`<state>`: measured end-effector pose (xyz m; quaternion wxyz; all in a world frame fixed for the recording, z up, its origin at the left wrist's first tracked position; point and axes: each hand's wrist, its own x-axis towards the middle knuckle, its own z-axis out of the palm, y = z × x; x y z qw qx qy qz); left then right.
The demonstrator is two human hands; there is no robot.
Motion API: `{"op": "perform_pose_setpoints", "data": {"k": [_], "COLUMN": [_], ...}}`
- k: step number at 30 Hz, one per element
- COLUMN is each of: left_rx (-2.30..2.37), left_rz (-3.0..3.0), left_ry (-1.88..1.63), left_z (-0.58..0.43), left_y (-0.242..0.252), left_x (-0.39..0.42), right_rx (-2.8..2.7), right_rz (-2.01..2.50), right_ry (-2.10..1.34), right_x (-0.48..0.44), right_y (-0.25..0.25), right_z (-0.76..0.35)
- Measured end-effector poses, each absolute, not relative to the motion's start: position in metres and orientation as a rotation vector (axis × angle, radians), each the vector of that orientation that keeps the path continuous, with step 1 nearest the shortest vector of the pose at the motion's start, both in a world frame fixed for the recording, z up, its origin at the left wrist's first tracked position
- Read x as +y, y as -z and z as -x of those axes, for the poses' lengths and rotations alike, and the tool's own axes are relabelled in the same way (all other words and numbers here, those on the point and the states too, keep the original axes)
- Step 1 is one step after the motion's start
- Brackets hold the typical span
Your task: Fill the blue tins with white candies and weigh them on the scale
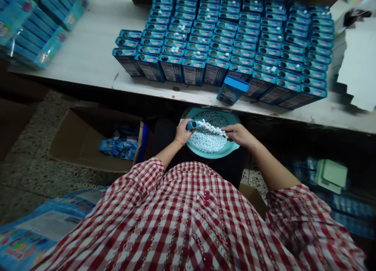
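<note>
My left grip hugs a box, my right grip pinches something hidden; tilting toward six o'clock might spill sweets.

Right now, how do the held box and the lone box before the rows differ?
The held box is in the left hand over the basin; the front box rests on the table. The held box shows a dark round spot; the front box's top looks plain. Both are blue.
</note>
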<state>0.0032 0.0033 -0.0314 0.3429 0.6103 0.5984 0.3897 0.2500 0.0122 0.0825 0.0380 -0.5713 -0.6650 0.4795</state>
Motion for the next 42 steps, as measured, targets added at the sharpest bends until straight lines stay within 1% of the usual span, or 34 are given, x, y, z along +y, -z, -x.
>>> {"op": "perform_pose_setpoints", "data": {"k": [5,7,10,15,20,23,26,28,30,32,37,42], "left_rx": [1.539,1.538,1.540,1.487,1.484,1.486,1.490,1.477,1.462,1.446,1.451,1.462], "left_rz": [-1.675,-1.680,-1.693,-1.712,-1.651,-1.581,-1.513,-1.493,-1.479,-1.455,-1.396,-1.300], "left_ry": [-0.946,-0.938,-0.921,-0.925,-0.982,-1.061,-1.146,-1.191,-1.219,-1.240,-1.276,-1.302], "left_z": [-0.015,-0.016,-0.016,-0.015,-0.010,-0.003,0.002,0.002,0.001,-0.001,-0.006,0.002], "left_y": [0.031,0.033,0.034,0.033,0.033,0.037,0.043,0.048,0.053,0.058,0.060,0.052], "left_x": [0.002,0.002,0.002,0.003,0.004,0.000,-0.003,-0.004,-0.004,-0.004,-0.002,0.001], "right_rx": [-2.704,-2.853,-2.930,-2.857,-2.873,-2.780,-2.615,-2.582,-2.626,-2.667,-2.657,-2.484], "right_rz": [1.962,2.038,2.022,1.891,1.978,2.022,2.213,2.338,2.306,2.221,2.057,1.995], "right_ry": [-0.763,-0.597,-0.533,-0.614,-0.568,-0.604,-0.634,-0.639,-0.720,-0.820,-1.108,-1.332], "right_x": [0.025,0.027,0.031,0.036,0.033,0.029,0.019,0.008,-0.004,-0.014,-0.014,-0.003], "right_y": [-0.137,-0.149,-0.156,-0.157,-0.168,-0.142,-0.081,-0.036,0.001,0.026,0.049,0.046], "right_z": [-0.212,-0.196,-0.178,-0.162,-0.190,-0.230,-0.252,-0.247,-0.229,-0.210,-0.203,-0.232]}}
